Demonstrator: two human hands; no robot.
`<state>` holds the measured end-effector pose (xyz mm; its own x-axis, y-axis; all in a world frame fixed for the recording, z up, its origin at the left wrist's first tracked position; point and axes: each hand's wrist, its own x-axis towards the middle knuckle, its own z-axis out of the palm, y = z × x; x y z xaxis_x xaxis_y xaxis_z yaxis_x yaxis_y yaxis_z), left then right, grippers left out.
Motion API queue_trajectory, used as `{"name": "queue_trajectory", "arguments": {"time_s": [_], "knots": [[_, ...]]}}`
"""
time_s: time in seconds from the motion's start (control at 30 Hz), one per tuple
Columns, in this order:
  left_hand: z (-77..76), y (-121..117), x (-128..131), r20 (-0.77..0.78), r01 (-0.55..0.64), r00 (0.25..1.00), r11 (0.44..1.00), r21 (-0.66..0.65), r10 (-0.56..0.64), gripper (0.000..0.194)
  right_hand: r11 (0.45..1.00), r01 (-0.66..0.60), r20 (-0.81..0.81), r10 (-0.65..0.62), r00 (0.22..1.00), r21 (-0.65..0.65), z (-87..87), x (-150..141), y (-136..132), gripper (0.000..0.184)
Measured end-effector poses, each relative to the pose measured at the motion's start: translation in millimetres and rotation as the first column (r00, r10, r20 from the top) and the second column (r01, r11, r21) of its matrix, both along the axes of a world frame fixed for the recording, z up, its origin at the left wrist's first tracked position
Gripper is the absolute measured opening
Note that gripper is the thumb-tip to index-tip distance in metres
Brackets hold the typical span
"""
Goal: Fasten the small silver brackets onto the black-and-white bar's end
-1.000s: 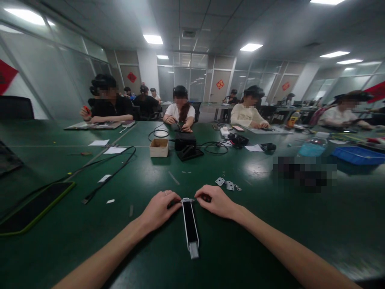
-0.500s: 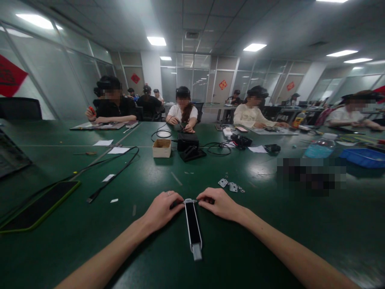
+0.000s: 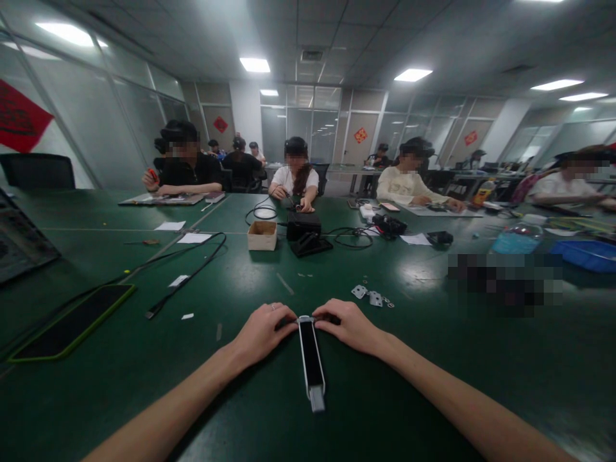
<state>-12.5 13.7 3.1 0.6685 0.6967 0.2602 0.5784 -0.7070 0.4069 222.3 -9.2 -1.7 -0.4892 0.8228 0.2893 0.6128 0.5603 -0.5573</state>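
In front of me on the green table lies a long narrow device (image 3: 312, 359), black-faced with a white frame and a light grey block at its near end. At its far end a small metal piece (image 3: 305, 319) sits across it. My left hand (image 3: 269, 330) pinches at the left side of this piece, thumb and fingers closed. From the right, my right hand (image 3: 347, 326) pinches at the piece's other side. The fingertips partly hide the piece's ends. Just beyond my right hand lie small metal plates (image 3: 375, 298) and tiny rings (image 3: 390, 305).
A green-rimmed black pad (image 3: 72, 324) and a black cable (image 3: 192, 276) lie at left. Farther back stand a small open box (image 3: 262, 236) and a black device (image 3: 304, 226). A blue tray (image 3: 584, 255) and a bottle (image 3: 517, 239) are at right. Several people sit across the table.
The fingertips of my right hand have come slightly closer to the device's far end. My left hand keeps its place there. The whole view has shifted a little.
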Motion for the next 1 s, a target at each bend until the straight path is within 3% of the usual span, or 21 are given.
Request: {"name": "queue_trajectory", "arguments": {"time_s": [0.43, 0.77, 0.87, 1.0], "knots": [[4.0, -0.3, 0.7, -0.010, -0.008, 1.000, 1.000, -0.031, 0.007, 0.014, 0.999, 0.026, 0.030, -0.027, 0.999, 0.042, 5.9, -2.1, -3.3, 0.013], [-1.1, 11.3, -0.3, 0.036, 0.002, 0.999, 0.999, -0.038, -0.001, 0.029, 0.969, -0.073, 0.223, 0.019, 0.975, 0.234, 8.2, 4.2, 3.2, 0.024], [-2.6, 11.8, -1.3, 0.035, -0.001, 0.999, 0.999, -0.035, 0.002, 0.031, 0.955, -0.025, 0.284, -0.063, 0.957, 0.297, 15.9, 11.3, 5.3, 0.027], [-7.6, 13.5, -3.5, 0.042, -0.002, 0.999, 1.000, -0.017, 0.002, 0.033, 0.909, 0.166, 0.340, -0.305, 0.890, 0.381, 28.2, 35.5, 12.4, 0.028]]}}
